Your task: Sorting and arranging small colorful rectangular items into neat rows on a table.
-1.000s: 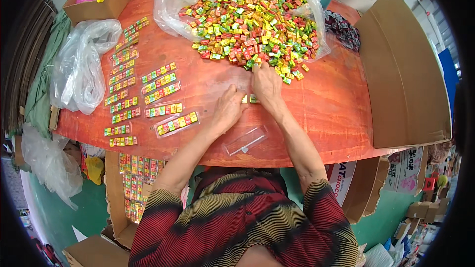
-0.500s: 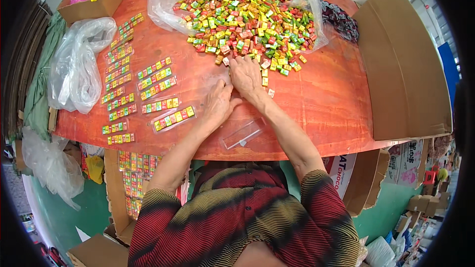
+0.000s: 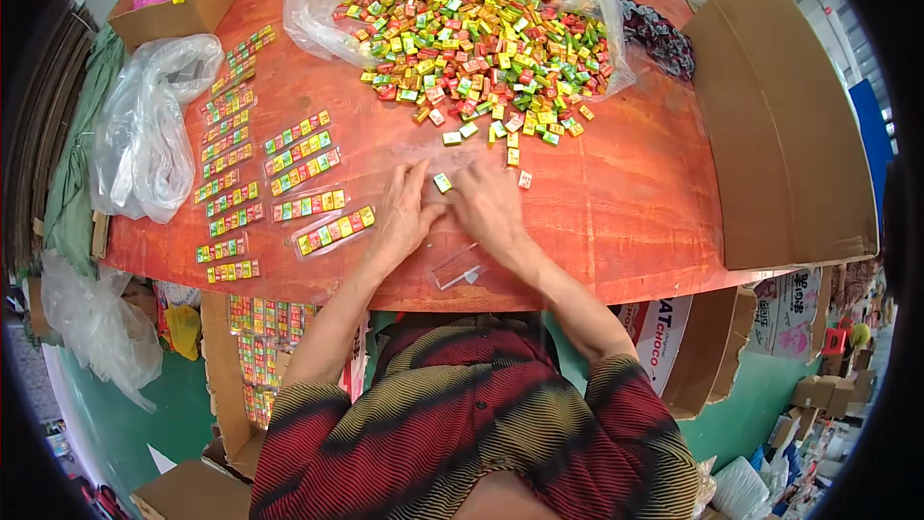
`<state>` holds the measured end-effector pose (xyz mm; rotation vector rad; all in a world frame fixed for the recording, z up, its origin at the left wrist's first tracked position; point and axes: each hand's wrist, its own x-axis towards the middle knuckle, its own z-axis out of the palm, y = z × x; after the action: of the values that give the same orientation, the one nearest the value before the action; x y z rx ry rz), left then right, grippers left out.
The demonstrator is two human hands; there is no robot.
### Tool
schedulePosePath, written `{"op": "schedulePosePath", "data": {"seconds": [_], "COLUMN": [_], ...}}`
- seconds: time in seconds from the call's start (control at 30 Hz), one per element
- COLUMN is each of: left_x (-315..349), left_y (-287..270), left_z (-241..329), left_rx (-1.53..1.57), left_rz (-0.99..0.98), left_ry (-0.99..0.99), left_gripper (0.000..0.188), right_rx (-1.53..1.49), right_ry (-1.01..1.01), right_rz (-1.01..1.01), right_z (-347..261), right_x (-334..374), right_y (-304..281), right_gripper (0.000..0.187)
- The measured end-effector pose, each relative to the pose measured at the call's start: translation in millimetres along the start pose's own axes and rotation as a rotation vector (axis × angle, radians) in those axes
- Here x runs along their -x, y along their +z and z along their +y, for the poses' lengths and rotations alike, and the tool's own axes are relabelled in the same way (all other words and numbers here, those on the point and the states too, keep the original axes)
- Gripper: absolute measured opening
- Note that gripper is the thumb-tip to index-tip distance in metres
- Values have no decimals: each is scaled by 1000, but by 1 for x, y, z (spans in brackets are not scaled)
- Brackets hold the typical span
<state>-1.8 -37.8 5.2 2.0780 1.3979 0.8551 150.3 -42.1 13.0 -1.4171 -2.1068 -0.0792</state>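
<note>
My left hand (image 3: 400, 208) is low over the table, thumb apart from its fingers, with nothing visible in it. My right hand (image 3: 489, 204) is beside it, its fingers bent down and smeared by motion; whether they hold anything is hidden. A small yellow and white box (image 3: 443, 182) lies between the two hands, close to the right fingertips. Just nearer to me lies a clear plastic tray (image 3: 454, 268), partly behind my right hand. Beyond my hands a large heap of small red, yellow and green boxes (image 3: 481, 48) spills from a clear plastic bag (image 3: 318, 14).
To the left lie several clear trays filled with rows of small boxes (image 3: 335, 231). A crumpled plastic bag (image 3: 154, 135) sits at the left edge. A tall cardboard box (image 3: 784, 135) stands at the right. Below the table's left is a carton (image 3: 223, 366) with filled trays.
Both hands have drawn back from the heap toward me, the right one furthest. A small box now shows between them, and a few others lie loose at the heap's near edge.
</note>
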Motion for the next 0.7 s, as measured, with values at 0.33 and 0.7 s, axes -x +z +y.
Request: {"op": "schedulePosePath", "data": {"seconds": [0.33, 0.7], "left_x": [-31, -43], "left_y": [18, 49], "left_z": [1, 6], "left_rx": [-64, -69], "left_rz": [-210, -244], "left_ry": [114, 297], "left_gripper": [60, 57], "right_rx": [-148, -258], "right_ry": [273, 166], "right_rz": [-251, -253], "right_z": [59, 63], "right_x": [29, 29], "right_y": [-43, -31], "right_gripper": [40, 35]}}
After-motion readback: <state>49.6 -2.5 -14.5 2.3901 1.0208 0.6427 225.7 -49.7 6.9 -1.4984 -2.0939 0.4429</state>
